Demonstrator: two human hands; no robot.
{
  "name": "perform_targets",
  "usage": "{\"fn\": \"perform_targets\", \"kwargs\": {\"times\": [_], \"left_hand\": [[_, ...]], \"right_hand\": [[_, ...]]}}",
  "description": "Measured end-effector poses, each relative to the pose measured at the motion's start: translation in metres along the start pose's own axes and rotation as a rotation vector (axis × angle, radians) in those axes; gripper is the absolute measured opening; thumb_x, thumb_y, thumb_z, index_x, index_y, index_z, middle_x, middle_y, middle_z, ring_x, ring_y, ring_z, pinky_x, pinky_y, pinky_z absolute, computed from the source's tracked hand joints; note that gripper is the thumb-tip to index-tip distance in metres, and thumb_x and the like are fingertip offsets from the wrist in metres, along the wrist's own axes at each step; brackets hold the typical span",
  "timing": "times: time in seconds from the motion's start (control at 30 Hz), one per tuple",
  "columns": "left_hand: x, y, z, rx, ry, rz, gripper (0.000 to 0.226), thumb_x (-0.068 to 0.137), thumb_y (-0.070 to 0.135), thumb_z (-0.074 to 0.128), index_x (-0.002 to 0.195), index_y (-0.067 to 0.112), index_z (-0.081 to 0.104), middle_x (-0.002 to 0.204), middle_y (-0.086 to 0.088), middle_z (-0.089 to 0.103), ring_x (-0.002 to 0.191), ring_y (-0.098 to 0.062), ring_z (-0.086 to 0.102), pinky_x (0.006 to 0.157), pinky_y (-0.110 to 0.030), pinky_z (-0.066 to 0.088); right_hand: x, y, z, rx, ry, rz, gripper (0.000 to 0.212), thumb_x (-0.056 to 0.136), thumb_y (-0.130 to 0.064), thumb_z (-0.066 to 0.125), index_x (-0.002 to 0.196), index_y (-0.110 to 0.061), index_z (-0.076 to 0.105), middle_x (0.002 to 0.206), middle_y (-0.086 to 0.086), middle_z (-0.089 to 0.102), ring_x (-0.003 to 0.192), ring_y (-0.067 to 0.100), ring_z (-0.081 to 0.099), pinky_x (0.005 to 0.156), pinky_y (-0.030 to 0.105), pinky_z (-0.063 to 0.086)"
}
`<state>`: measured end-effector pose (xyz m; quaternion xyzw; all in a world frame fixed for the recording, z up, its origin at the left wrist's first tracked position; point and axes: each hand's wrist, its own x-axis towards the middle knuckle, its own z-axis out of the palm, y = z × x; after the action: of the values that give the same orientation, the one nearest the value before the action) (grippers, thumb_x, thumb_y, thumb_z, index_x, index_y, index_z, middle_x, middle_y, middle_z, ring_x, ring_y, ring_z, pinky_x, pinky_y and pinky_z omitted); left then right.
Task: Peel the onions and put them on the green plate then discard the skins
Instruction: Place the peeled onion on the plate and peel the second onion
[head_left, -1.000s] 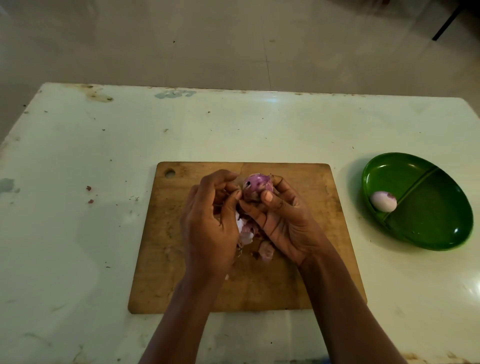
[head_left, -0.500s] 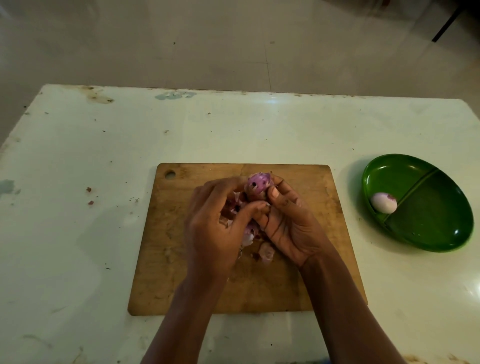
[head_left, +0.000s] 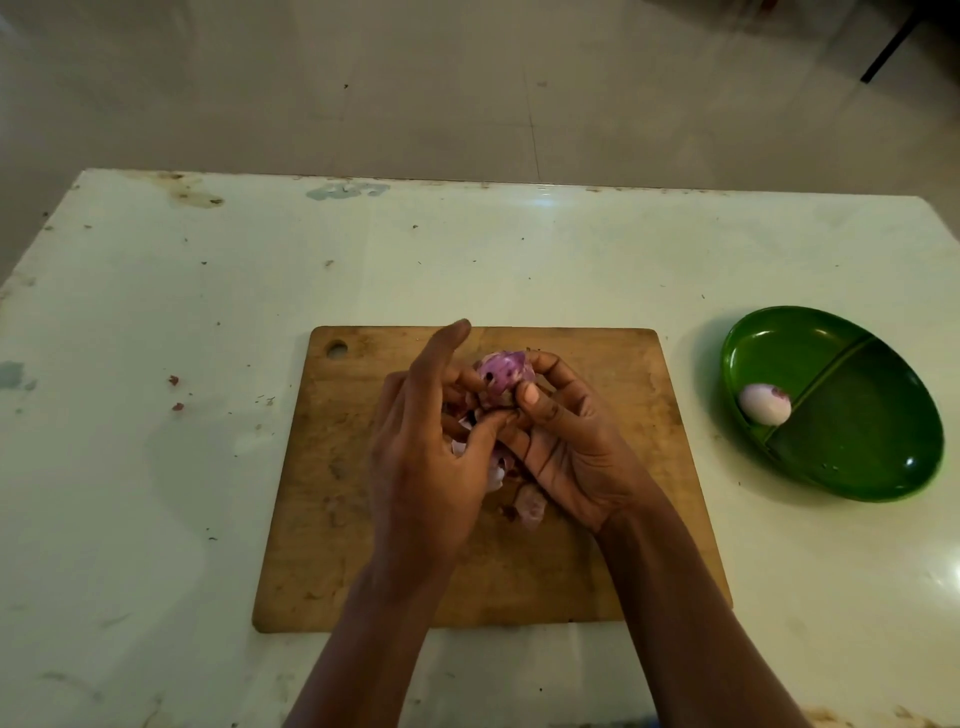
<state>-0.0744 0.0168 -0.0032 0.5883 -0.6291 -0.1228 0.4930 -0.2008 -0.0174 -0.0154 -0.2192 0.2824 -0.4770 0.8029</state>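
A small purple onion (head_left: 500, 375) is held above the wooden cutting board (head_left: 613, 561). My right hand (head_left: 569, 447) grips it from below, thumb and fingers curled around it. My left hand (head_left: 426, 447) pinches at the onion's skin with thumb and fingers, index finger raised. Loose pink skins (head_left: 530, 504) lie on the board under my hands, partly hidden. One peeled pale onion (head_left: 763, 408) sits in the left section of the green divided plate (head_left: 857, 467) at the right.
The white table (head_left: 156, 467) is stained, with a few skin scraps (head_left: 175, 394) left of the board. Beyond the table's far edge is tiled floor (head_left: 467, 78).
My left hand's index finger has lifted up, and its thumb and fingers have shifted along the onion's lower side. The onion has turned slightly in my right hand.
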Motion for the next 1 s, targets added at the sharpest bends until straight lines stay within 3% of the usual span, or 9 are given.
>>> {"fn": "perform_targets", "kwargs": {"times": [0.1,0.33,0.5,0.6,0.87,1.0], "left_hand": [[0.0008,0.0000,-0.0004,-0.005,-0.003,-0.021,0.084,0.066,0.006,0.083,0.132,0.025,0.036,0.102,-0.007,0.063,0.091,-0.014,0.062,0.079,-0.013,0.051],[0.0016,0.0017,-0.0001,-0.086,0.012,-0.087,0.093,0.065,-0.002,0.082,0.138,0.022,0.029,0.096,0.001,0.063,0.081,-0.001,0.061,0.069,-0.004,0.046],[0.0002,0.0016,0.0004,-0.070,-0.014,-0.080,0.090,0.067,-0.003,0.080,0.136,0.025,0.030,0.087,0.005,0.064,0.076,-0.005,0.063,0.073,-0.014,0.053],[-0.0012,0.0018,0.0009,-0.058,-0.023,-0.056,0.085,0.067,-0.004,0.080,0.132,0.025,0.034,0.081,0.009,0.063,0.073,-0.003,0.062,0.072,-0.012,0.051],[0.0003,0.0025,-0.0005,-0.042,0.005,-0.056,0.083,0.068,0.007,0.082,0.132,0.026,0.034,0.100,-0.005,0.063,0.086,-0.012,0.065,0.072,-0.022,0.056],[-0.0001,0.0011,-0.0008,-0.033,0.002,-0.061,0.084,0.067,0.004,0.083,0.132,0.025,0.035,0.099,-0.003,0.065,0.085,-0.009,0.064,0.077,-0.009,0.049]], "right_hand": [[0.0007,0.0008,-0.0012,0.003,-0.011,-0.004,0.063,0.052,-0.014,0.092,0.106,-0.007,0.060,0.109,0.020,0.068,0.094,0.030,0.069,0.079,0.037,0.059],[0.0011,0.0018,-0.0028,0.011,-0.006,0.000,0.063,0.053,-0.012,0.091,0.107,-0.006,0.059,0.111,0.023,0.066,0.094,0.031,0.069,0.081,0.038,0.058],[0.0010,0.0015,-0.0037,0.016,-0.014,0.004,0.067,0.054,-0.012,0.091,0.111,-0.005,0.055,0.113,0.024,0.065,0.095,0.031,0.069,0.083,0.039,0.057],[0.0006,0.0009,-0.0032,0.011,-0.011,0.003,0.068,0.052,-0.014,0.092,0.110,-0.005,0.056,0.110,0.022,0.066,0.093,0.030,0.070,0.082,0.038,0.058],[0.0006,0.0007,-0.0028,0.019,-0.017,-0.003,0.069,0.051,-0.015,0.094,0.109,-0.005,0.057,0.113,0.022,0.066,0.095,0.031,0.069,0.080,0.037,0.058],[0.0007,0.0008,-0.0044,-0.001,-0.030,0.003,0.068,0.053,-0.015,0.092,0.110,-0.004,0.056,0.114,0.023,0.064,0.095,0.031,0.068,0.081,0.037,0.058]]}}
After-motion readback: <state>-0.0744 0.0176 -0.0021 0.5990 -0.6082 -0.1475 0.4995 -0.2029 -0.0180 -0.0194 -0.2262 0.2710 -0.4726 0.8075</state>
